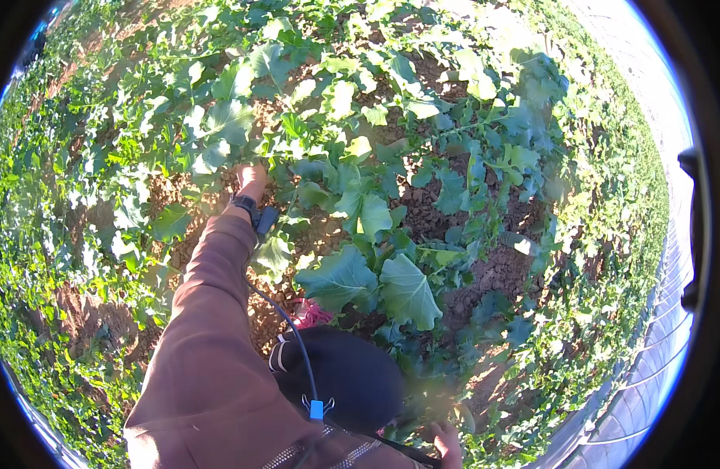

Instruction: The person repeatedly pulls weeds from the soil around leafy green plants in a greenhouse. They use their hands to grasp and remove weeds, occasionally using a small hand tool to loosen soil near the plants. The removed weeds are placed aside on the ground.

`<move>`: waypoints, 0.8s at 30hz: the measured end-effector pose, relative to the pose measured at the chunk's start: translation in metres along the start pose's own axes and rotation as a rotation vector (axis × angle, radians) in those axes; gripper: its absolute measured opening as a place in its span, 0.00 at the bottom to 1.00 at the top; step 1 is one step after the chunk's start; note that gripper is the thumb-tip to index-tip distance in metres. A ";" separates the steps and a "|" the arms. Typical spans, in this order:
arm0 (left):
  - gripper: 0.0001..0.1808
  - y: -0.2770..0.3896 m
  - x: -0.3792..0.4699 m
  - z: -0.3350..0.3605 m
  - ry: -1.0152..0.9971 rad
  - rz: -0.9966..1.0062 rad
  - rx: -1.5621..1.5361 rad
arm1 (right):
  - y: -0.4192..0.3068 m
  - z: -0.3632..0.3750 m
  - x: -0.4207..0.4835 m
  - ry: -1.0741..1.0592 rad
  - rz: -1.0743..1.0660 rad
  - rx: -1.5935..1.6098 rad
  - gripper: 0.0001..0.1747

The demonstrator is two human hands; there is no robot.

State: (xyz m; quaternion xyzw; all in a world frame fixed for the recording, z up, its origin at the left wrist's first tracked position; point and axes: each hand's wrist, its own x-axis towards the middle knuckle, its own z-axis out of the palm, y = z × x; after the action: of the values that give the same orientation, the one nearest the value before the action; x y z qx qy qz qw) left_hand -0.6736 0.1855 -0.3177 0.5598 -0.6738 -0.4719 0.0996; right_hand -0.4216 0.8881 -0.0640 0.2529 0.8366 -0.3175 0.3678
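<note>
My left hand (251, 174) reaches down among leafy green plants, close to the soil; its fingers are hidden by leaves, so what it touches cannot be told. A dark watch (245, 203) and a small dark device (266, 220) are on that wrist. Low in the picture my right hand (446, 441) is beside my dark-clad knee, blurred and partly cut off by my body; its grip is unclear. A pale green, rounded thing (465, 417) is next to it. Between the hands stand broad lobed leaves (409, 287) over brown soil.
Dense leafy plants (500, 152) spread all around, with a pale cylindrical thing (518, 242) lying on the soil at right. A dark cable (292, 328) runs from the left wrist to a blue clip (316, 409) on my clothing. Ribbed plastic sheeting (629, 393) borders the right side.
</note>
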 end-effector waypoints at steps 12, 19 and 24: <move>0.24 -0.051 0.042 0.021 -0.430 -0.418 -0.423 | 0.002 -0.001 -0.005 -0.099 0.218 0.090 0.14; 0.26 0.009 -0.061 -0.037 -0.446 0.090 0.340 | -0.008 0.028 0.026 -0.145 0.092 -0.011 0.14; 0.31 0.006 -0.082 -0.042 -0.358 0.307 0.291 | 0.004 0.018 0.027 -0.121 0.087 0.102 0.14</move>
State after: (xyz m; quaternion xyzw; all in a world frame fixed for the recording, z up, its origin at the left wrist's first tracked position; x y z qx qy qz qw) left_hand -0.6209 0.2327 -0.2579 0.3674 -0.8183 -0.4408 -0.0322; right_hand -0.4275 0.8830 -0.0956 0.2876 0.7839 -0.3581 0.4178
